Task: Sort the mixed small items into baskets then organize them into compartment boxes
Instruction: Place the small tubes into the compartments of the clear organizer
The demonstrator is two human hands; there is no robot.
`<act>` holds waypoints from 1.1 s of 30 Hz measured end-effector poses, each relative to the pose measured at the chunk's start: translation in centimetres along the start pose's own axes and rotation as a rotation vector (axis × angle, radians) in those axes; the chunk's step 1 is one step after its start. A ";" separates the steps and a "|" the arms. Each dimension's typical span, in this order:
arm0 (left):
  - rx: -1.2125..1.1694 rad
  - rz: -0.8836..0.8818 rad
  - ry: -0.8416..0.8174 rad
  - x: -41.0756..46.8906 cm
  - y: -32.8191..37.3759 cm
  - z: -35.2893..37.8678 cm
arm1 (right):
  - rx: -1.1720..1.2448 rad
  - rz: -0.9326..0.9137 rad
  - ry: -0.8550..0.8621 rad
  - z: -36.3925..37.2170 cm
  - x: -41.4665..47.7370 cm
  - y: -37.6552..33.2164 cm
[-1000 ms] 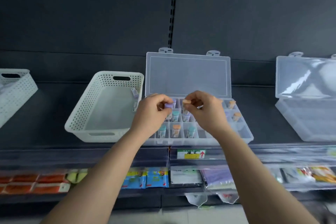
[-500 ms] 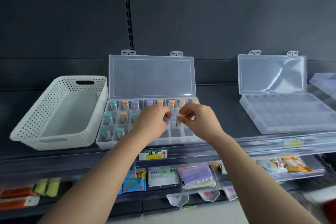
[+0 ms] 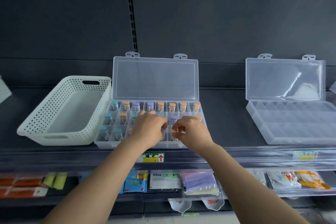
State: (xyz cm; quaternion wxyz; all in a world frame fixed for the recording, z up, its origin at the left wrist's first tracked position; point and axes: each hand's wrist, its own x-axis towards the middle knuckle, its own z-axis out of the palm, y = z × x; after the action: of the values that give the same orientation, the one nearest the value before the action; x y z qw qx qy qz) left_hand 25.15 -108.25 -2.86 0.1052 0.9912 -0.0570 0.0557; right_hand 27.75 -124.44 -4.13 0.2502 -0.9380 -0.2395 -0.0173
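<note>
The left hand (image 3: 147, 129) pinches a purple-capped tube (image 3: 163, 130) over the front row of the open compartment box (image 3: 101, 142), which stands just beside a white basket (image 3: 36, 123) on the shelf (image 3: 227, 114). The right hand (image 3: 192, 132) is close beside it and pinches a small pale thing (image 3: 173, 132) (what it is, I cannot tell).

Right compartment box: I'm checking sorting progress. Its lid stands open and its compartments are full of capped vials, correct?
No. The head view shows the right compartment box with its lid open, but its compartments look empty; the capped vials stand in the middle compartment box.
</note>
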 end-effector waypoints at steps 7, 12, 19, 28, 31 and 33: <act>0.024 0.000 0.004 -0.1 -0.3 0.4 | 0.009 -0.030 -0.032 -0.5 -0.2 0.6; 0.026 0.018 0.013 -0.2 -0.5 0.3 | 0.015 -0.049 -0.025 -0.9 0.2 0.6; 0.016 -0.026 0.166 -1.0 -2.6 -2.6 | -0.004 -0.149 0.022 -1.0 2.6 -2.2; 0.164 -0.248 0.241 -2.7 -10.7 -7.6 | -0.034 -0.323 -0.083 1.1 8.7 -10.2; 0.212 -0.313 0.195 -2.6 -14.2 -8.4 | -0.086 -0.351 -0.135 2.6 11.3 -13.0; 0.222 -0.368 0.135 -2.2 -16.5 -8.7 | -0.119 -0.362 -0.150 3.6 13.1 -14.8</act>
State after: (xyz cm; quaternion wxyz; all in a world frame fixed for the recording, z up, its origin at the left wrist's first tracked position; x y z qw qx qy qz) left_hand 24.14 -90.10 1.99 0.0073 0.9844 0.1385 0.1078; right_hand 32.30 -105.70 1.51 0.1688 -0.8914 -0.4205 -0.0062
